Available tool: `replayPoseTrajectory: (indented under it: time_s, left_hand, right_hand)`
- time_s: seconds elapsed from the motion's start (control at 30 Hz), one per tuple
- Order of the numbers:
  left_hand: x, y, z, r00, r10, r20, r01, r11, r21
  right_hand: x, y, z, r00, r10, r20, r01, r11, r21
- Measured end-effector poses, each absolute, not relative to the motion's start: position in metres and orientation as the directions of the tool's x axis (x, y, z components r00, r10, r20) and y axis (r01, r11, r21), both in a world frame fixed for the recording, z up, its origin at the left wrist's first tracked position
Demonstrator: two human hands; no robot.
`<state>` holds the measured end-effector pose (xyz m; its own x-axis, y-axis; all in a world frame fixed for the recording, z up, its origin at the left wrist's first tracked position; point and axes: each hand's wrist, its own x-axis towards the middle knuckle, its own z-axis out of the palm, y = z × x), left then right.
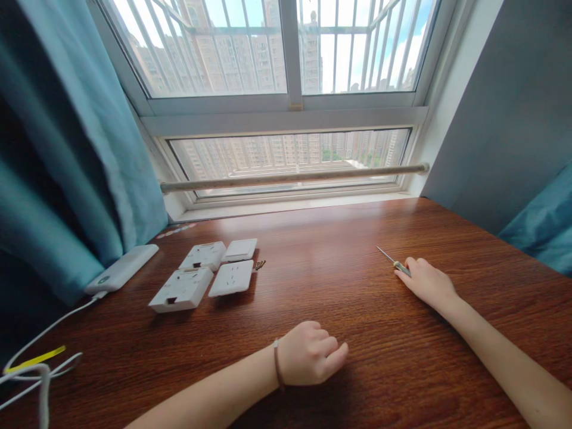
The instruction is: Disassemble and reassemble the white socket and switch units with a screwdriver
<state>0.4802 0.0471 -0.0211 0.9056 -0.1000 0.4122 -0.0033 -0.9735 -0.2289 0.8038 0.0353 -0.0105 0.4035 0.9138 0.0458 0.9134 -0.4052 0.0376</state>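
The right hand (428,282) grips a screwdriver (396,264), its long axis slanting over the counter (322,280), pointing left toward the window (293,108); the left hand (310,353) is curled closed

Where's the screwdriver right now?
In the head view, the screwdriver is at the right side of the table, in the right hand, its tip pointing forward and left.

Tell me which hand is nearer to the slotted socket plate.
Left. The left hand is nearer the camera than the slotted socket plate and off to its right; the right hand is much farther right, holding the screwdriver.
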Motion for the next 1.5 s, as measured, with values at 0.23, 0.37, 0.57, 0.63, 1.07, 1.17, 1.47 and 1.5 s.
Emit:
replayPoseTrajectory:
  time_s: [0.23, 0.37, 0.57, 0.63, 1.07, 1.17, 1.47, 1.5]
  left_hand:
    - [0.48, 0.048, -0.022, 0.909, -0.104, 0.404, -0.005, -0.971, -0.238]
    - [0.481, 0.047, -0.022, 0.911, -0.101, 0.4, -0.003, -0.971, -0.24]
    - [0.476, 0.047, -0.015, 0.909, -0.161, 0.384, -0.033, -0.947, -0.32]
    - [0.465, 0.052, -0.009, 0.913, -0.165, 0.373, -0.017, -0.929, -0.37]
    - [0.329, 0.115, -0.001, 0.07, 0.8, 0.596, 0.868, -0.343, 0.358]
    - [0.325, 0.122, -0.001, -0.051, 0.877, 0.477, 0.841, -0.219, 0.494]
    - [0.319, 0.132, -0.012, -0.242, 0.968, 0.064, 0.471, 0.059, 0.88]
    - [0.318, 0.134, -0.014, -0.233, 0.972, 0.044, 0.462, 0.071, 0.884]
  right_hand:
    - [0.807, 0.035, -0.013, 0.393, 0.918, 0.053, 0.918, -0.395, 0.035]
    - [0.81, 0.036, -0.017, 0.373, 0.922, 0.105, 0.925, -0.379, 0.041]
    - [0.804, 0.04, -0.017, 0.082, 0.864, 0.498, 0.991, -0.019, -0.13]
    - [0.79, 0.038, -0.015, 0.007, 0.831, 0.557, 0.954, 0.161, -0.251]
    - [0.593, 0.053, 0.003, -0.263, 0.965, -0.012, 0.001, -0.012, -1.0]
    - [0.55, 0.082, 0.008, -0.248, 0.96, -0.13, -0.158, -0.172, -0.972]
    - [0.498, 0.115, -0.015, -0.29, 0.945, -0.153, -0.261, -0.231, -0.937]
    - [0.498, 0.113, -0.018, -0.299, 0.944, -0.139, -0.267, -0.222, -0.938]
